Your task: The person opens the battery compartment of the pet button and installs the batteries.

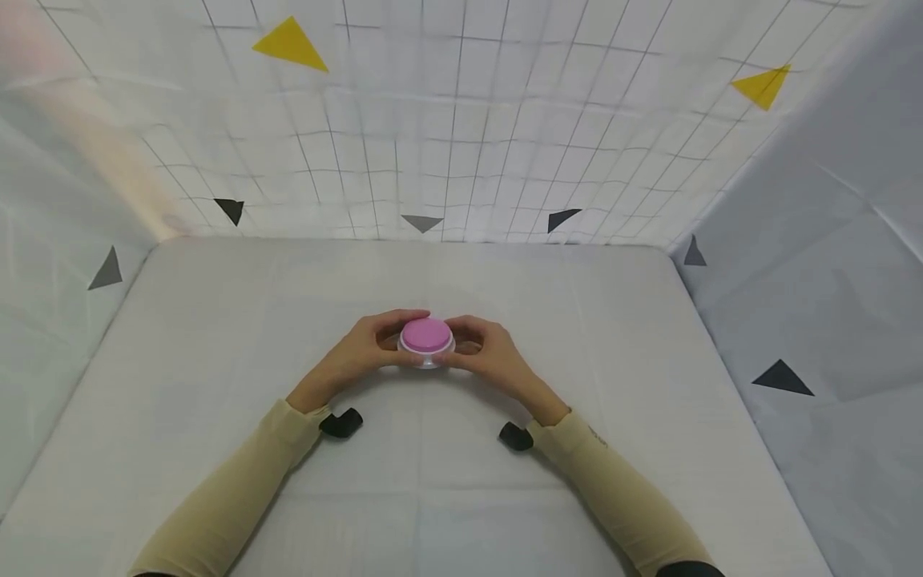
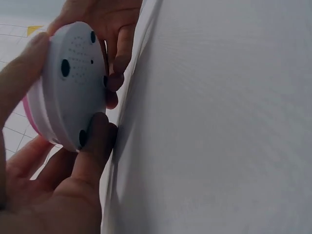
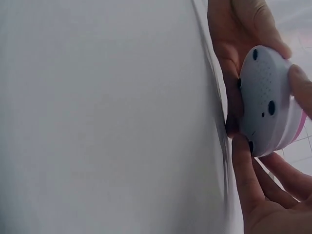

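Note:
A round white push button (image 1: 426,335) with a pink top is held between both hands in the middle of the head view. My left hand (image 1: 365,346) grips its left side, thumb at the near rim and fingers round the far side and below. From the right, my right hand (image 1: 497,354) holds it in a matching way. Both wrist views show the white underside (image 2: 80,78), with dark round feet and a patch of small holes, raised off the table. Fingertips of the right hand (image 3: 246,168) touch the base's edge.
White cloth covers the table (image 1: 425,513). Behind it stands a white grid-lined curtain (image 1: 461,120) with yellow, grey and black triangles. Pale side walls (image 1: 815,264) flank the table. A small black piece (image 1: 342,423) sits at each cuff.

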`<action>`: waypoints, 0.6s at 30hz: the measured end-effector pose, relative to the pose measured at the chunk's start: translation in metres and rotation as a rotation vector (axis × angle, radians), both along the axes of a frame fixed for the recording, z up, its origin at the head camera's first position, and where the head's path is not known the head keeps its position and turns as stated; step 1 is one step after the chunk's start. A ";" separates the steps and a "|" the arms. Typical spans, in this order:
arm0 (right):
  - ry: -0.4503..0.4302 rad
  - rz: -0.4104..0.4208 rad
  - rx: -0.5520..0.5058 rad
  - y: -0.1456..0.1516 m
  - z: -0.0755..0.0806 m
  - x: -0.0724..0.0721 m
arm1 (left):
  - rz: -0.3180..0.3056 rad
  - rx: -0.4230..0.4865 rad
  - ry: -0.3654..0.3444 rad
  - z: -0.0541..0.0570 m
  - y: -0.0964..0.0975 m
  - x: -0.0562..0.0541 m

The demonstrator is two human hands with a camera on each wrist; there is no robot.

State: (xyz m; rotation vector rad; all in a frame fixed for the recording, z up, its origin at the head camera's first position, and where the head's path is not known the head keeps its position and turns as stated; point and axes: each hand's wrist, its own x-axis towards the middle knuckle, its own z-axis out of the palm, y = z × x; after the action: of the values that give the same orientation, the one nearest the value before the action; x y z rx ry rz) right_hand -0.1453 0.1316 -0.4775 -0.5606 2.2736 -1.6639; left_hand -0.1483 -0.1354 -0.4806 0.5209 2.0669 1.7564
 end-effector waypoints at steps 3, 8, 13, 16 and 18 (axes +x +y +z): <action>-0.005 0.013 -0.051 -0.001 -0.002 0.000 | -0.009 0.004 -0.006 0.000 0.000 0.001; 0.037 0.024 -0.031 -0.002 -0.005 -0.001 | -0.030 0.011 0.025 -0.001 0.000 0.000; 0.117 0.018 0.063 -0.002 -0.004 -0.002 | -0.038 -0.017 0.100 -0.003 0.000 -0.002; 0.156 0.013 0.107 -0.002 -0.003 -0.003 | -0.039 -0.019 0.121 -0.005 0.000 -0.003; 0.182 0.009 0.136 -0.002 -0.003 -0.003 | -0.039 -0.018 0.129 -0.007 0.000 -0.004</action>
State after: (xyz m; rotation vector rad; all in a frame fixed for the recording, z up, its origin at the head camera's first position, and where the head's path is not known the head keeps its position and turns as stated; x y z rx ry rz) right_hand -0.1488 0.1292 -0.4804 -0.7148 2.4841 -1.4939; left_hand -0.1521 -0.1352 -0.4878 0.6817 2.1415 1.7217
